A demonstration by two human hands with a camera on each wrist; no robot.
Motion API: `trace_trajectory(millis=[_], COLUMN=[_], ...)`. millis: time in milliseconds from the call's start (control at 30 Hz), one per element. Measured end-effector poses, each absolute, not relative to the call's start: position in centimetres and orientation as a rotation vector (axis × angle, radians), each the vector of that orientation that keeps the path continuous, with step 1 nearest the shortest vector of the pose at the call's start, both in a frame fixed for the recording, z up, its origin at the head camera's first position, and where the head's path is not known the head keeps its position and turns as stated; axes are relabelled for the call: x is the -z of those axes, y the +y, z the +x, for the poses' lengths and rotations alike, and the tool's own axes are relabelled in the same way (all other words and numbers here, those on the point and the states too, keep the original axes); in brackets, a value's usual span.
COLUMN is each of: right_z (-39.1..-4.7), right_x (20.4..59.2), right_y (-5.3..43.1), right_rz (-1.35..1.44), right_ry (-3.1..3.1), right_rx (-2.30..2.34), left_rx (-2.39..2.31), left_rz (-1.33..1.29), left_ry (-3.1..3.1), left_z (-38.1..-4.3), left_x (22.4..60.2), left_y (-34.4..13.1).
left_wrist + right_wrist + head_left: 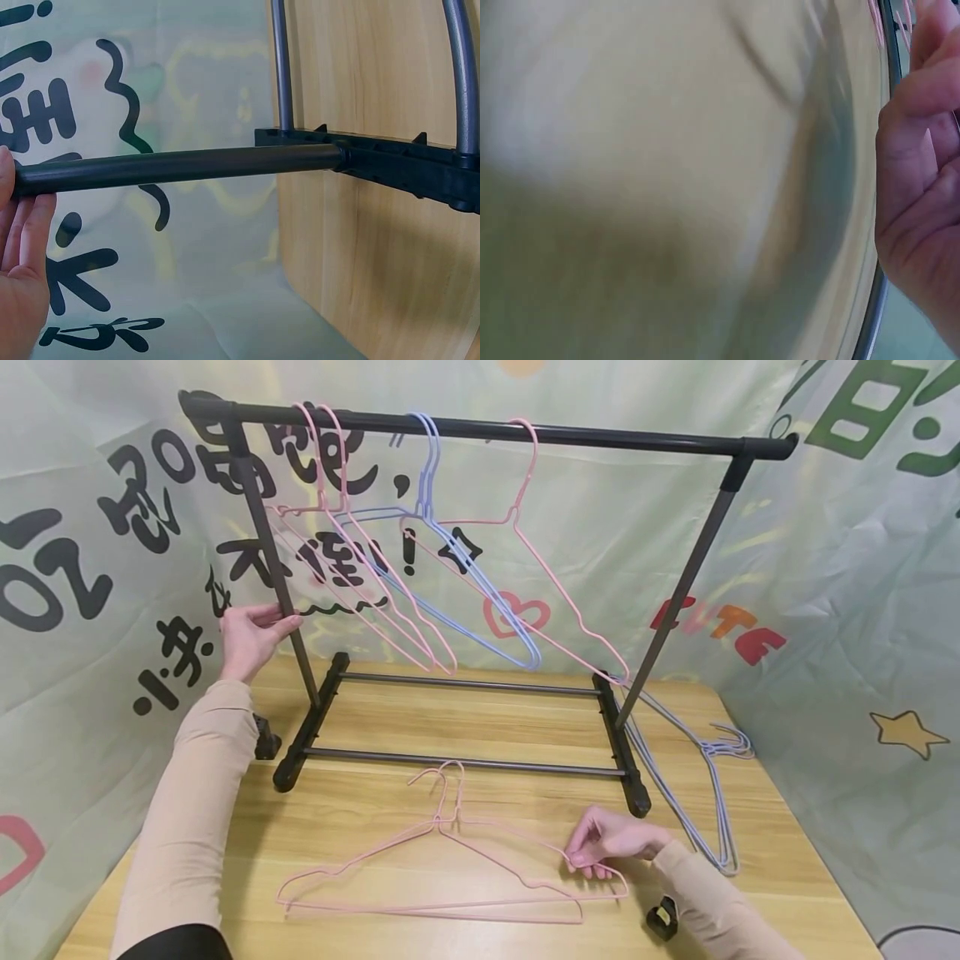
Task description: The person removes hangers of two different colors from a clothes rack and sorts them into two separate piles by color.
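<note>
Beige sleeves (191, 777) come nearest. Two thin pink hangers (438, 822) overlap near, on the wood-grained table (780, 868); the right hand (611, 839) pinches one's right shoulder. The left hand (255, 642) pinches the rack's tubular left post (266, 541). Five hangers (426, 485) hang far (three pink, two blue).

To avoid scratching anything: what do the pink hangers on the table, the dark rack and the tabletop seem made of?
Pink hangers: probably coated wire, thin, smooth and evenly coloured.
Rack's left post: likely painted metal tube, round with a soft sheen.
Foot bar: matte black, perhaps plastic, from its small moulded tabs.
Tabletop: wood or printed laminate, by its grain.
</note>
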State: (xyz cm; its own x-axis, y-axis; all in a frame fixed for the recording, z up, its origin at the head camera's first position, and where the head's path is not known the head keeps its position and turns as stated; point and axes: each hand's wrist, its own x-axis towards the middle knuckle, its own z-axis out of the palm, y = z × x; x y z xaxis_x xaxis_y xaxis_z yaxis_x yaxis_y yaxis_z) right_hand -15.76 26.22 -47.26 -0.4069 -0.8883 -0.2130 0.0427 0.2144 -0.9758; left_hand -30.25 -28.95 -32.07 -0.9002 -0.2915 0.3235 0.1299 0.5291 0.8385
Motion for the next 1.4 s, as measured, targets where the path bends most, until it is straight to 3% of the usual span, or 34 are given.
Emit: trace_trajectory(millis=[500,1100,1400], right_z=[-15.4,-15.3,-17.9], right_x=[48.0,46.2,42.7], right_y=[23.0,22.2,25.3], right_rz=[-0.836,-0.975,-0.739], right_ry=[1.693,2.096,2.27], right_rx=[1.27,1.124,1.364], left_rx=[1.362,1.354,1.367], left_rz=[0.14,0.145,0.134], left_ry=[-2.34,-2.341,-2.338], left_z=[-30.5,-30.4,-30.4], left_x=[32.3,32.1,32.2], left_y=[-29.2,-29.1,-29.1])
